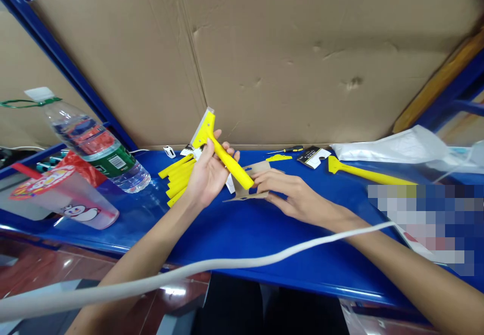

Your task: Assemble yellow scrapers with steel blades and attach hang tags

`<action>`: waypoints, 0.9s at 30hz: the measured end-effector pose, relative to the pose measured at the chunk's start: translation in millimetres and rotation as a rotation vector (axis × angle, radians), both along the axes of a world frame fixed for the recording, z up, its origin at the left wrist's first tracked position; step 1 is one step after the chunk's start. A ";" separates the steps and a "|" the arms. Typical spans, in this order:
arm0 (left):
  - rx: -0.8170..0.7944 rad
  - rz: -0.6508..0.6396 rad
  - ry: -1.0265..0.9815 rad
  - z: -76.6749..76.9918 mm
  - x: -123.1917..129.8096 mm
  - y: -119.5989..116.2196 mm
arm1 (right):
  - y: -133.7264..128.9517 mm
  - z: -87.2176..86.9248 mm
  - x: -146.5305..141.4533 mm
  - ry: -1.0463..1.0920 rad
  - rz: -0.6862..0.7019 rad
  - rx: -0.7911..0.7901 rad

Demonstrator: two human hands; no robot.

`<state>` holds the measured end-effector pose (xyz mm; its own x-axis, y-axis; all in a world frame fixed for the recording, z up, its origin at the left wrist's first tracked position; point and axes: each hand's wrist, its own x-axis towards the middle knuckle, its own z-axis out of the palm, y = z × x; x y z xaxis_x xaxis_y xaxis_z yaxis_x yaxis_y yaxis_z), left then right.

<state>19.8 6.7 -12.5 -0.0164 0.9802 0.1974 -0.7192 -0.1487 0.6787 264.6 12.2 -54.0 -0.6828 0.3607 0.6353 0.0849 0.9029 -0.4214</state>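
My left hand [210, 174] holds a yellow scraper [223, 157] tilted, its wide bladed head pointing up and left and its handle down and right. The thumb lies along the neck of the scraper. My right hand [285, 190] has its fingers closed on a folded piece of brown cardboard [242, 186], just by the handle's lower end. Left of my left hand, several yellow handles [179, 178] lie side by side on the blue shelf [234, 244]. Another yellow scraper with a long handle [372, 175] lies to the right.
A water bottle [102, 146] and a plastic cup with a red straw [75, 199] stand at the left. At the back lie a screwdriver [293, 149], a black-and-white card [313, 157] and a white plastic bag [385, 146]. A white cable [242, 263] crosses the foreground. Cardboard [283, 63] forms the back wall.
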 end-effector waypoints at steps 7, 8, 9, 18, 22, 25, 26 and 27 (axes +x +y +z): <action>0.051 0.066 0.109 -6.0 -1.8 1.5 | 1.0 -4.9 -4.8 0.188 -0.146 -0.070; 0.055 0.074 0.129 -6.2 -2.3 2.1 | 1.6 -5.0 -4.5 0.205 -0.168 -0.097; 0.055 0.076 0.152 -6.6 -2.4 2.6 | 2.0 -4.9 -4.2 0.219 -0.185 -0.128; -0.042 -0.006 0.421 -26.9 9.6 3.4 | 0.0 -8.8 -13.1 0.359 -0.217 -0.566; -0.047 -0.079 0.575 -36.2 14.0 0.0 | -1.3 -10.7 -17.1 0.470 -0.118 -0.750; 0.008 -0.078 0.623 -39.6 16.1 -2.3 | -0.7 -12.6 -18.9 0.546 -0.139 -0.761; 0.021 -0.081 0.623 -40.2 16.6 -2.4 | 0.2 -14.0 -19.4 0.569 -0.166 -0.746; 0.025 -0.086 0.612 -40.8 16.9 -2.1 | 1.6 -15.7 -19.8 0.586 -0.197 -0.734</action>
